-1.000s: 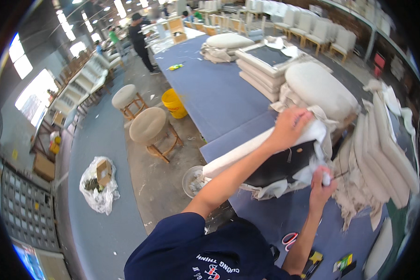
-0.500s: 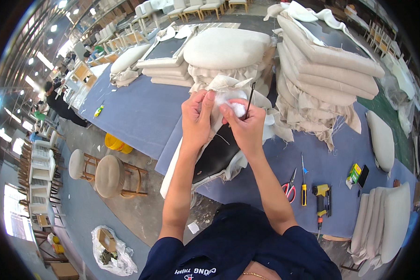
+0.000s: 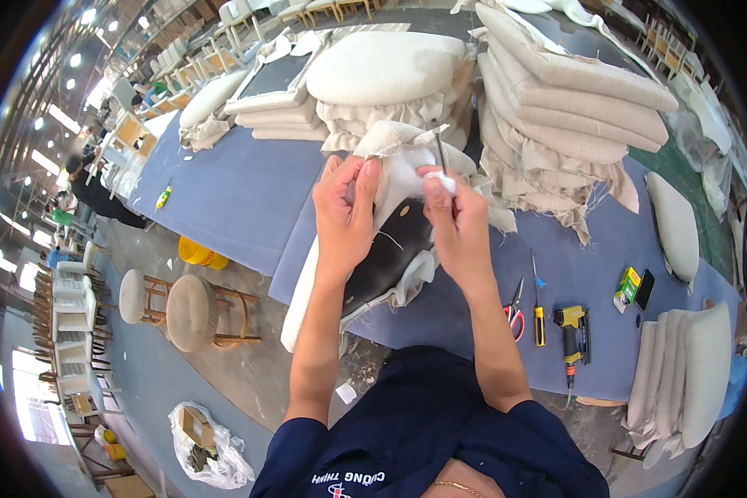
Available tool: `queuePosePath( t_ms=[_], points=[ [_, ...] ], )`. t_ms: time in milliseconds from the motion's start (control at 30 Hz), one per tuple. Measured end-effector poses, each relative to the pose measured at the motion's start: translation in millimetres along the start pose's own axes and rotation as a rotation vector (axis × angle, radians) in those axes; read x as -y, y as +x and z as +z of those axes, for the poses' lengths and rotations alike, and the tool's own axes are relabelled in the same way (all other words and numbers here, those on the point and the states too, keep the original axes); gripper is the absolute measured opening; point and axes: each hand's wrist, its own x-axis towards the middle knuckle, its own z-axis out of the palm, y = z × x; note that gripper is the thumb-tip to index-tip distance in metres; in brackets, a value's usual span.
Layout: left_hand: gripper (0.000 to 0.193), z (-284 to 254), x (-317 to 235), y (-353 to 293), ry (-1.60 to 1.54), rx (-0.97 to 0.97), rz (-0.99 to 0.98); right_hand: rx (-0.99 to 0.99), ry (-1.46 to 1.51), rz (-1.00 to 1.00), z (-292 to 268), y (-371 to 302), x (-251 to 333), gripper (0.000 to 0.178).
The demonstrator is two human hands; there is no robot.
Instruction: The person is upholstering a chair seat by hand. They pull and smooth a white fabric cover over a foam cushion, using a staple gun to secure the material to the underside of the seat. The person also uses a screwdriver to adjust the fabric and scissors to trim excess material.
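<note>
The left hand (image 3: 346,212) pinches cloth (image 3: 390,137); the right hand (image 3: 458,217) grips stuffing (image 3: 404,173) and a thin rod (image 3: 440,149), its lower end hidden. The cushion (image 3: 390,261), partly behind the left forearm (image 3: 316,340), lies on the blue surface (image 3: 224,195); a farther pile (image 3: 568,112) is cut off above.

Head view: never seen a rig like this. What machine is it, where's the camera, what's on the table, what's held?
No machine: these are a person's bare hands. The view comes from the left of two fisheye cameras worn on the head, looking down, so straight edges bend.

The left hand grips near the loose beige fabric edge of a padded piece with a black underside. The right hand pinches a white fluffy tuft and a thin dark rod.

On the blue-covered table lie red-handled scissors, a yellow-handled screwdriver and a yellow-and-black gun-shaped tool, with stacked beige cushions behind.
</note>
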Motion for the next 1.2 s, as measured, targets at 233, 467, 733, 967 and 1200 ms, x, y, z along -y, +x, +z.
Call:
queuePosePath(
  t_ms=[233,467,733,967,1200],
  points=[
    [0.034,-3,5,-2,0.016,-0.034,0.021,-0.008,-0.042,0.109,-49,-29,-22,0.018],
    [0.035,-6,5,1,0.006,-0.027,0.003,0.073,-0.103,0.012,-47,-39,-4,0.039],
    [0.030,-4,-2,-7,0.020,-0.020,0.016,0.232,-0.360,0.045,-36,-29,4,0.043],
    [0.026,0,-11,-13,0.024,-0.009,-0.011,0.295,-0.165,0.119,-33,-29,2,0.046],
    [0.021,3,-19,-19,0.055,0.025,0.001,0.414,0.133,0.213,-35,-36,6,0.050]
  ],
)
